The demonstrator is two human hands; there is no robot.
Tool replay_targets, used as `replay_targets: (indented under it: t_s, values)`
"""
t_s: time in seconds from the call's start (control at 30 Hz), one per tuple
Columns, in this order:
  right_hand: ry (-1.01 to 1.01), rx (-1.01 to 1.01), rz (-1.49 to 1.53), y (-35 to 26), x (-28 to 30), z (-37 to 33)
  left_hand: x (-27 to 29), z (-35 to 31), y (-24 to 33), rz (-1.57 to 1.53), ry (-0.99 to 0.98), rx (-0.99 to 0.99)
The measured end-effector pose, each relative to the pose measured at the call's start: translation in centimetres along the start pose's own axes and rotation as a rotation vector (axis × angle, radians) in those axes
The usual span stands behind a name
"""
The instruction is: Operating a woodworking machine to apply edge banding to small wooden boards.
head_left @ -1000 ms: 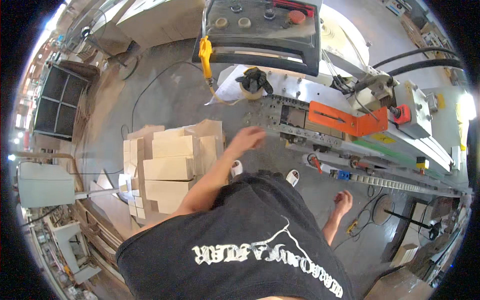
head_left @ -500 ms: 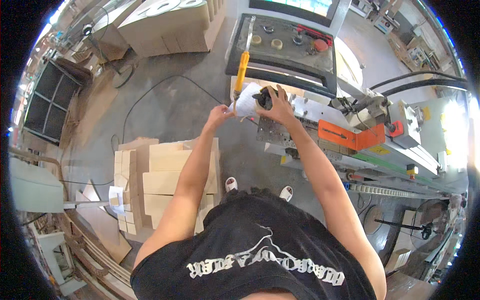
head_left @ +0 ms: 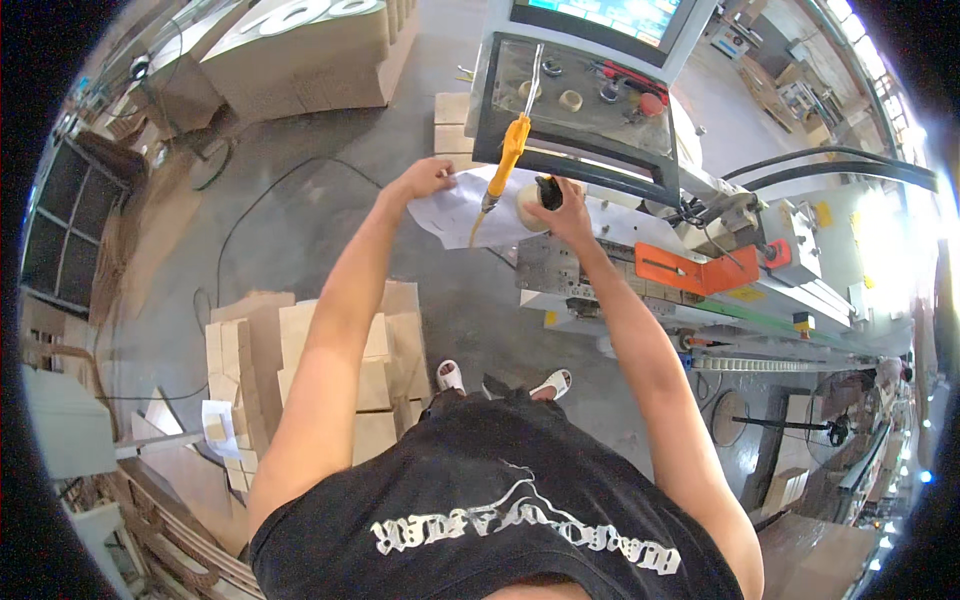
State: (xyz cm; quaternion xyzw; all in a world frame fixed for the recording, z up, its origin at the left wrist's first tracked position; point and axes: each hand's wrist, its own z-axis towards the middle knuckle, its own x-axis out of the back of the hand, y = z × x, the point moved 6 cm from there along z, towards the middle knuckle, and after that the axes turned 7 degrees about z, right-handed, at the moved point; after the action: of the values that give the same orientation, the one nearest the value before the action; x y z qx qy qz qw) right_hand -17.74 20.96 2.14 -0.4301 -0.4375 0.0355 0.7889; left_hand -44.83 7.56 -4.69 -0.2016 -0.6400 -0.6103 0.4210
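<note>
My left hand [head_left: 428, 179] pinches the upper left edge of a white paper sheet [head_left: 445, 215]. The sheet spreads to the right, toward my right hand [head_left: 566, 215]. That hand is closed round a squat, cream-coloured round thing with a black part [head_left: 550, 192] on it; its exact kind I cannot make out. It rests on or just over the sheet's right end, at the machine's near left corner. A yellow tool with a thin metal tube [head_left: 511, 145], like an air blow gun, hangs upright in front of the sheet and covers part of it.
Beyond the paper stands a control panel [head_left: 585, 105] with knobs and a red button, below a lit screen [head_left: 625, 22]. An orange bracket [head_left: 690, 270] sits on the machine to the right. Stacked boards [head_left: 375, 385] lie on the floor to the left. A cable [head_left: 225, 235] crosses the floor.
My left hand has moved left and away from me, drawing the paper out wider. My right hand has moved slightly right and still holds the round thing. The view has shifted a little.
</note>
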Motion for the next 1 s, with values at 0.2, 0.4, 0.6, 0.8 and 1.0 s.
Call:
replay_targets:
  t_s: [0.2,0.4,0.6,0.8,1.0]
  values:
    - [0.006,-0.419,0.33,2.7,0.5,-0.5,1.0,4.3,0.6,0.296,-0.212,0.045]
    - [0.064,-0.404,0.135,6.8,2.3,-1.5,-3.8,11.2,2.0,0.399,-0.249,0.122]
    - [-0.275,0.055,-0.222,-1.9,-4.9,1.3,-0.8,14.6,-11.9,-0.061,0.395,0.19]
    - [-0.283,-0.209,-0.389,1.4,-4.0,0.3,-4.0,1.6,1.4,-0.105,0.805,0.452]
    - [-0.177,-0.119,-0.379,-2.8,-6.6,1.1,-10.6,-8.7,-0.9,-0.943,0.335,0.995]
